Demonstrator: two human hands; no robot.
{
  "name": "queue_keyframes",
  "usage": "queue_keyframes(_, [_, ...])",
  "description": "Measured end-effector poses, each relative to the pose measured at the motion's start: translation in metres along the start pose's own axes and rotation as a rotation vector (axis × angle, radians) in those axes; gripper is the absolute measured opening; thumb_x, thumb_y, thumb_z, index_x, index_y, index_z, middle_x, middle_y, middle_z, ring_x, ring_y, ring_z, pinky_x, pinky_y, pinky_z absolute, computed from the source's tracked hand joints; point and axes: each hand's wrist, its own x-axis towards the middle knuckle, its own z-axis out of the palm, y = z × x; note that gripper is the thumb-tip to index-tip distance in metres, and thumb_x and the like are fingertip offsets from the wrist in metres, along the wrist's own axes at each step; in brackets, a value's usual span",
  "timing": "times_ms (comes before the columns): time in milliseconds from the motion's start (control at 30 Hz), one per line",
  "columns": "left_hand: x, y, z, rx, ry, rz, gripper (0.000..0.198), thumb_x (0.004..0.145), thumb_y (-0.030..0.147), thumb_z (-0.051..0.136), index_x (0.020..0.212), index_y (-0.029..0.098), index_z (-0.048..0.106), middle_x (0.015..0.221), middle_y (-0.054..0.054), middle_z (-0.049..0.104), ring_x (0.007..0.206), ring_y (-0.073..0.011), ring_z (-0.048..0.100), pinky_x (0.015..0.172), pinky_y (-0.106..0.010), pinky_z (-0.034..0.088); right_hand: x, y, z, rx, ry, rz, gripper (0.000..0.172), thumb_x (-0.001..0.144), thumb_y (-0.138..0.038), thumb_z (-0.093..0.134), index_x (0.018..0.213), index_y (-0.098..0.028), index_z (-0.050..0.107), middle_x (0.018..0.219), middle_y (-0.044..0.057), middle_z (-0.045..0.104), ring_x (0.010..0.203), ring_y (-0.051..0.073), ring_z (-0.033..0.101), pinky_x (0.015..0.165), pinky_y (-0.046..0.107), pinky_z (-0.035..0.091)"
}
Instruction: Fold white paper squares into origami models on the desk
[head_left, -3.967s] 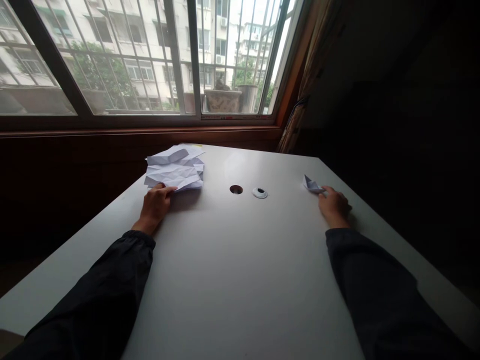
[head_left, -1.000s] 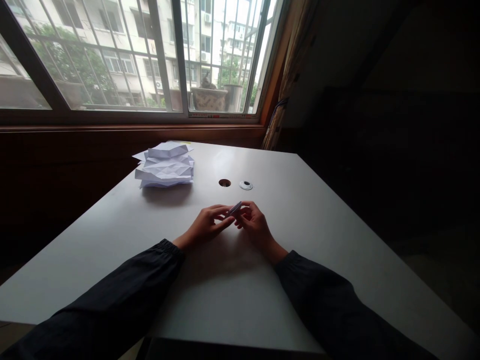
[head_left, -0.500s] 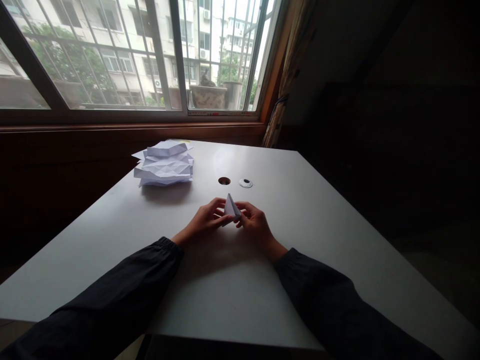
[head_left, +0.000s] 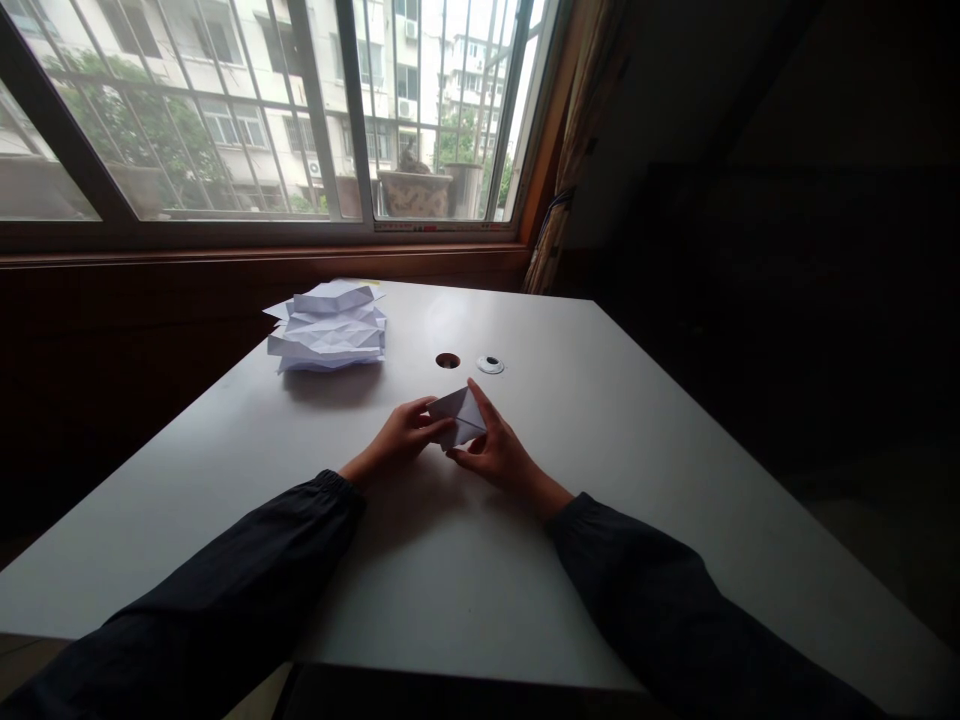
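A small piece of folded white paper (head_left: 461, 412) is held between my hands above the middle of the table. It shows a flat, roughly diamond-shaped face with crease lines. My left hand (head_left: 409, 435) pinches its left side, thumb in front and fingers behind. On the other side, my right hand (head_left: 499, 445) has its index finger stretched up along the paper's right edge. The right thumb is low, near the paper's bottom corner. The fingers partly cover the paper's sides and back.
A stack of creased white paper sheets (head_left: 330, 330) lies at the table's back left. Farther back than my hands are a round hole (head_left: 448, 361) in the white table (head_left: 465, 580) and a ring-shaped cover (head_left: 491, 365). A barred window (head_left: 262, 120) stands behind the table.
The folded paper has gone from a narrow, upright pointed shape to a wider, flatter face. My right index finger has stretched up along its edge, and my left hand has shifted slightly left.
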Motion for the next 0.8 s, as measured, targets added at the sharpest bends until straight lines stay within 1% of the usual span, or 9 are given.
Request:
queue_keyframes(133, [-0.0004, 0.0042, 0.0017, -0.141, -0.019, -0.047, 0.039, 0.083, 0.040, 0.079, 0.107, 0.011, 0.067, 0.096, -0.011, 0.074, 0.086, -0.0224, 0.071, 0.076, -0.031, 0.056, -0.0024, -0.0016, -0.0013, 0.011, -0.025, 0.024, 0.117, 0.070, -0.036, 0.088, 0.162, -0.035, 0.016, 0.143, 0.015, 0.050, 0.064, 0.010, 0.059, 0.062, 0.032, 0.060])
queue_keyframes(267, [-0.0021, 0.0089, 0.0033, -0.198, -0.039, -0.066, 0.037, 0.082, 0.038, 0.079, 0.104, 0.011, 0.069, 0.092, -0.009, 0.074, 0.082, -0.0200, 0.069, 0.075, -0.029, 0.054, -0.0022, 0.0011, -0.0024, -0.023, 0.000, -0.002, 0.108, 0.070, -0.044, 0.088, 0.159, -0.033, 0.027, 0.139, 0.014, 0.049, 0.067, 0.013, 0.060, 0.062, 0.035, 0.062])
queue_keyframes(333, [-0.0030, 0.0101, 0.0034, -0.210, -0.046, -0.068, 0.035, 0.082, 0.038, 0.080, 0.103, 0.011, 0.069, 0.092, -0.008, 0.074, 0.083, -0.0195, 0.069, 0.076, -0.028, 0.053, -0.0015, 0.0031, -0.0026, -0.047, 0.026, -0.031, 0.105, 0.070, -0.048, 0.087, 0.158, -0.032, 0.032, 0.139, 0.016, 0.047, 0.080, 0.020, 0.064, 0.065, 0.037, 0.063])
queue_keyframes(400, [-0.0037, 0.0104, 0.0030, -0.212, -0.053, -0.065, 0.034, 0.082, 0.036, 0.080, 0.104, 0.011, 0.069, 0.094, -0.008, 0.073, 0.085, -0.0194, 0.068, 0.077, -0.028, 0.052, -0.0004, 0.0046, -0.0027, -0.084, 0.065, -0.087, 0.103, 0.069, -0.049, 0.088, 0.155, -0.029, 0.037, 0.142, 0.016, 0.045, 0.105, 0.029, 0.064, 0.081, 0.043, 0.063])
queue_keyframes(467, [-0.0040, 0.0097, 0.0024, -0.206, -0.066, -0.057, 0.035, 0.081, 0.033, 0.082, 0.106, 0.012, 0.069, 0.099, -0.009, 0.073, 0.090, -0.0203, 0.068, 0.080, -0.028, 0.052, 0.0004, 0.0057, -0.0027, -0.121, 0.103, -0.147, 0.101, 0.067, -0.048, 0.090, 0.153, -0.027, 0.040, 0.144, 0.015, 0.046, 0.127, 0.034, 0.054, 0.103, 0.051, 0.054])
queue_keyframes(533, [-0.0038, 0.0080, 0.0016, -0.196, -0.088, -0.044, 0.039, 0.078, 0.031, 0.084, 0.109, 0.013, 0.069, 0.104, -0.010, 0.073, 0.097, -0.0222, 0.068, 0.086, -0.031, 0.052, 0.0006, 0.0061, -0.0028, -0.130, 0.119, -0.162, 0.100, 0.068, -0.048, 0.090, 0.152, -0.026, 0.041, 0.145, 0.014, 0.049, 0.135, 0.034, 0.049, 0.114, 0.053, 0.043])
queue_keyframes(667, [-0.0038, 0.0036, 0.0010, -0.203, -0.121, -0.035, 0.048, 0.075, 0.028, 0.087, 0.117, 0.016, 0.068, 0.117, -0.012, 0.071, 0.110, -0.0271, 0.067, 0.098, -0.038, 0.051, 0.0008, 0.0047, -0.0040, -0.112, 0.107, -0.123, 0.097, 0.071, -0.050, 0.087, 0.152, -0.023, 0.041, 0.149, 0.016, 0.050, 0.136, 0.035, 0.050, 0.114, 0.052, 0.043])
queue_keyframes(733, [-0.0042, 0.0031, 0.0019, -0.211, -0.155, -0.043, 0.049, 0.077, 0.029, 0.085, 0.120, 0.016, 0.067, 0.121, -0.013, 0.070, 0.112, -0.0287, 0.067, 0.099, -0.041, 0.050, 0.0014, 0.0030, -0.0049, -0.101, 0.078, -0.124, 0.094, 0.073, -0.048, 0.086, 0.152, -0.022, 0.042, 0.149, 0.017, 0.052, 0.136, 0.035, 0.052, 0.113, 0.051, 0.044])
queue_keyframes(800, [-0.0044, 0.0046, 0.0038, -0.197, -0.213, -0.042, 0.047, 0.080, 0.032, 0.083, 0.121, 0.015, 0.068, 0.119, -0.014, 0.071, 0.110, -0.0296, 0.068, 0.098, -0.041, 0.051, 0.0021, 0.0010, -0.0057, -0.061, 0.027, -0.127, 0.091, 0.076, -0.045, 0.085, 0.152, -0.022, 0.041, 0.145, 0.017, 0.056, 0.131, 0.034, 0.057, 0.110, 0.049, 0.048])
